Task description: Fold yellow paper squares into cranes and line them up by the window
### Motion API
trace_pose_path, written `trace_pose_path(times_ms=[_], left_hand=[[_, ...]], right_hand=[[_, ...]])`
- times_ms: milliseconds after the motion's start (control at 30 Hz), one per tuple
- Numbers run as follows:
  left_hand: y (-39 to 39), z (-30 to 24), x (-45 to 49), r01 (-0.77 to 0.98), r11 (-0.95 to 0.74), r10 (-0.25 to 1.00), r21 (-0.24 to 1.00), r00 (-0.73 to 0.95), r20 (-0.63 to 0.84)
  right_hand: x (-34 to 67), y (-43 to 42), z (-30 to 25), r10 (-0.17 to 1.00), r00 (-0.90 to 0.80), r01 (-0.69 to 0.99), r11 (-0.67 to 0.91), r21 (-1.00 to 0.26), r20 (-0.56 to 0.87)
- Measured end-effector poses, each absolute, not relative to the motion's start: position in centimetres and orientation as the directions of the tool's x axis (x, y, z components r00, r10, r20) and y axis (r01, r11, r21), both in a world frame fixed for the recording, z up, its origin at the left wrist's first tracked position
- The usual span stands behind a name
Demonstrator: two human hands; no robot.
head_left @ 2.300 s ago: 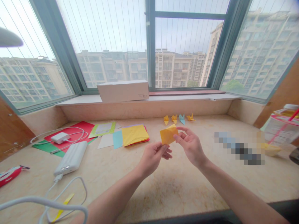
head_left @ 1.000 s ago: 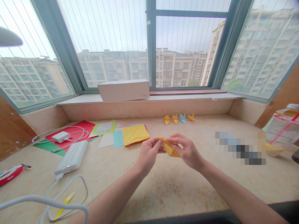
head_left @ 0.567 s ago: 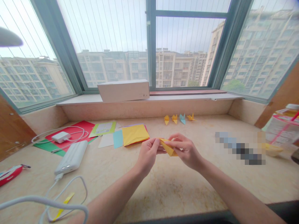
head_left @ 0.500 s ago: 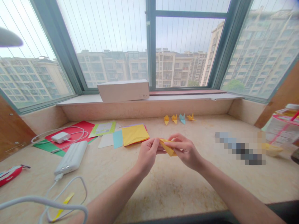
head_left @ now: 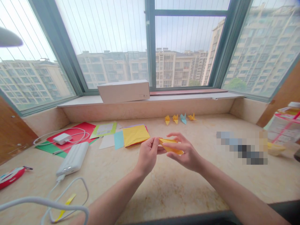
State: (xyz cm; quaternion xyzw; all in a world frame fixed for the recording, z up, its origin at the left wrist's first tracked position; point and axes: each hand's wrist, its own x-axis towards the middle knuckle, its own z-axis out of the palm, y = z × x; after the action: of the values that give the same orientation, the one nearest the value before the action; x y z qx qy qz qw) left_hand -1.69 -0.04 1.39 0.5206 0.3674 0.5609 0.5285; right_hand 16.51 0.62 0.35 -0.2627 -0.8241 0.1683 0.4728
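Note:
A folded piece of yellow origami paper (head_left: 174,149) is pinched at its left end by my left hand (head_left: 150,151), just above the tabletop. My right hand (head_left: 185,151) is beside the paper's right part, fingers spread and thumb apart from them. Some of its fingers pass in front of the paper; whether they touch it is hard to tell. Behind my hands, a stack of paper with a yellow sheet on top (head_left: 136,135) lies on the table. Several small folded paper cranes, yellow (head_left: 175,119) and blue (head_left: 183,118), stand in a row near the back wall.
To the left lie a white power bank (head_left: 73,158), a charger (head_left: 62,138) with cables, red paper (head_left: 81,128) and a red-and-white object (head_left: 11,177). A box (head_left: 124,91) rests on the sill. At right are a pixelated item (head_left: 242,148) and a plastic container (head_left: 282,126).
My right hand's fingers have opened and spread away from the folded paper. The paper's right end now tilts less steeply downward. My left hand keeps its pinch.

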Motion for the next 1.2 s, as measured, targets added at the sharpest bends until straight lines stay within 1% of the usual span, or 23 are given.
trace_pose_path(times_ms=[67,167,300,367,500,600,667,733,833,900,1000,1100,1200], left_hand=[[-0.2,1.5,-1.7,-0.235,-0.148,0.979,0.961,0.106,0.177],[-0.3,1.7,-1.7,-0.266,-0.126,0.977,0.956,0.133,0.165],[-0.2,1.5,-1.7,-0.239,-0.125,0.976,0.963,0.142,0.162],[-0.1,1.4,-1.7,-0.229,-0.129,0.98,0.965,0.119,0.16],[0.0,1.4,-1.7,-0.26,-0.15,0.981,0.954,0.082,0.176],[0.0,1.7,-1.8,-0.259,-0.161,0.979,0.952,0.085,0.188],[0.0,1.7,-1.8,-0.219,-0.185,0.973,0.958,0.094,0.21],[0.2,1.4,-2.0,-0.139,-0.237,0.963,0.961,0.098,0.252],[0.5,0.9,-2.3,0.012,-0.312,0.944,0.95,0.121,0.308],[0.6,0.8,-2.5,0.09,-0.326,0.938,0.941,0.151,0.311],[0.7,0.9,-2.6,0.109,-0.312,0.942,0.944,0.167,0.292],[0.7,1.1,-2.7,0.093,-0.321,0.939,0.943,0.158,0.304],[0.6,1.1,-2.9,0.201,-0.417,0.902,0.886,0.211,0.376]], right_hand=[[16.4,0.9,0.0,0.603,-0.385,0.276,0.798,-0.536,0.699],[16.4,1.2,-0.2,0.58,-0.408,0.256,0.814,-0.522,0.705],[16.4,1.1,0.1,0.566,-0.434,0.253,0.823,-0.508,0.701],[16.3,0.9,0.3,0.581,-0.421,0.264,0.813,-0.519,0.697],[16.2,0.8,0.6,0.633,-0.328,0.294,0.774,-0.561,0.702],[16.4,0.9,0.8,0.664,-0.285,0.318,0.746,-0.585,0.692],[16.6,1.0,0.9,0.674,-0.264,0.324,0.736,-0.594,0.69],[16.8,1.2,1.0,0.67,-0.258,0.322,0.739,-0.593,0.696],[17.2,1.3,1.0,0.639,-0.306,0.303,0.768,-0.565,0.706],[17.3,1.4,1.0,0.61,-0.357,0.277,0.793,-0.543,0.708],[17.5,1.4,1.1,0.594,-0.395,0.253,0.804,-0.539,0.701],[17.6,1.3,1.3,0.614,-0.371,0.293,0.79,-0.539,0.697],[17.7,1.3,1.5,0.69,-0.295,0.367,0.721,-0.588,0.661]])
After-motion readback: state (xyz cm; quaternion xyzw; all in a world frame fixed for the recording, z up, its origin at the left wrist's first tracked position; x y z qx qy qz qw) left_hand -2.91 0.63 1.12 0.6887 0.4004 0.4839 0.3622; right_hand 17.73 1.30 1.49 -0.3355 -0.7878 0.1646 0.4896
